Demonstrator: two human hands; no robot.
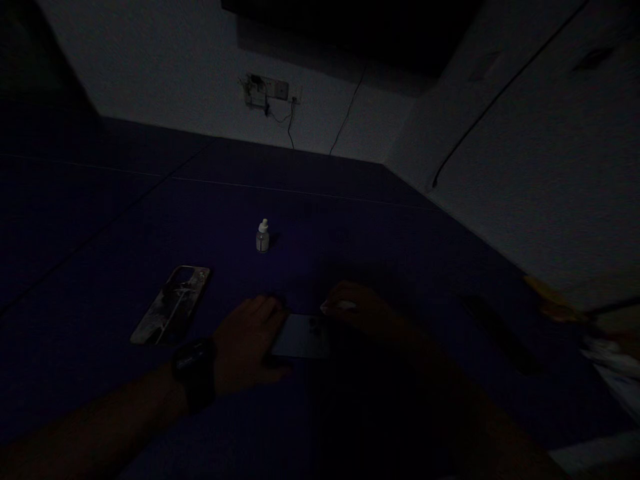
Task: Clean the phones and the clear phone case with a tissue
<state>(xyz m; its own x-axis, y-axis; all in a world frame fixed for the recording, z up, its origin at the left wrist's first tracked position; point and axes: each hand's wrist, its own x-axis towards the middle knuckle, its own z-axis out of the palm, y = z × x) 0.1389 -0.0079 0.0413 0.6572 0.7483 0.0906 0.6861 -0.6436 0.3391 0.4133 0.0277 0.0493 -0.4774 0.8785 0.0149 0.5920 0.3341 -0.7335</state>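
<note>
In the dim head view a phone (301, 336) lies back side up on the dark blue surface, its camera lenses at the right end. My left hand (249, 343), with a black watch on the wrist, grips the phone's left end between thumb and fingers. Just off the camera end, my right hand (363, 307) is closed on a small white piece, perhaps tissue or cloth (345, 305). Darkness hides most of the right fingers. To the left lies a phone case (173, 305) with a printed picture. A small bottle with a white dropper top (263, 238) stands upright beyond the hands.
At the right lies a long dark object (500, 333), perhaps a remote control. A yellow item (553, 299) and white items (613, 360) are along the right edge. Wall sockets (273, 90) with cables sit at the back, below a dark screen-like panel (350, 30).
</note>
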